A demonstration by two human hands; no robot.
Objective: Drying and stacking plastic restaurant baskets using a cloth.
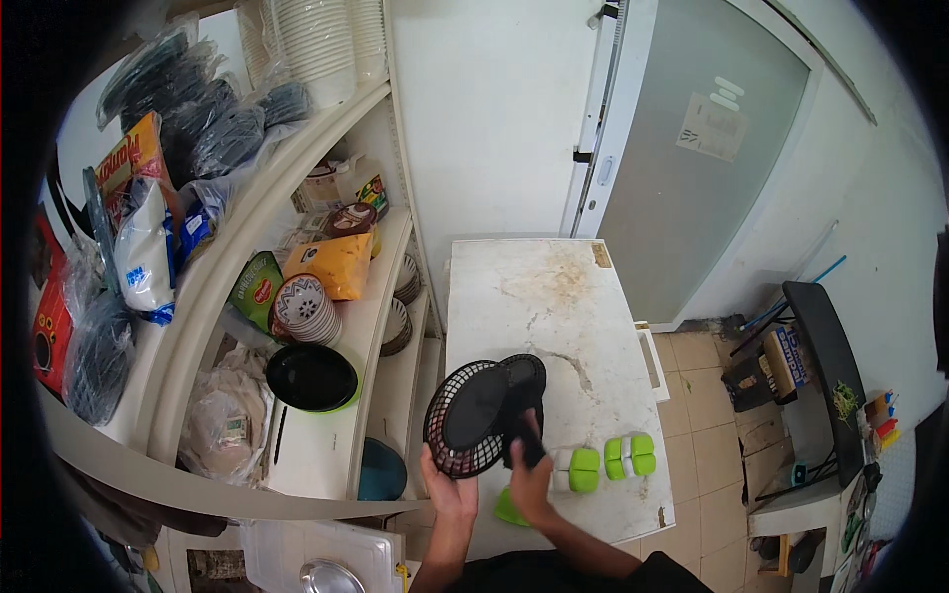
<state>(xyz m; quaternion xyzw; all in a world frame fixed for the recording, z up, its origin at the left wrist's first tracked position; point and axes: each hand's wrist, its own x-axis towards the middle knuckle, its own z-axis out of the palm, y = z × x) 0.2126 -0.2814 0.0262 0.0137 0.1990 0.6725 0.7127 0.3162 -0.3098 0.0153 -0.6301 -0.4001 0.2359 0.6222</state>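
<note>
My left hand [452, 482] grips the lower rim of a black oval plastic basket [474, 410] with latticed sides, holding it tilted above the white table [494, 287]. My right hand [532, 486] is closed around a dark object [524, 435] at the basket's right side; its kind is hard to make out. Another rounded black piece [528, 371] shows behind the basket's upper right edge. Beside my right hand are lime-green and white boxes [583, 470], with a similar pair [633, 456] farther right. A green thing [508, 509] is partly hidden below my right hand.
Shelves on the left hold stacked patterned bowls [301, 301], a black bowl [311, 378], an orange packet [336, 265] and bagged goods. A blue-green container [382, 468] sits lower down. A frosted door [712, 148] stands behind the table; a black chair [820, 341] is at right.
</note>
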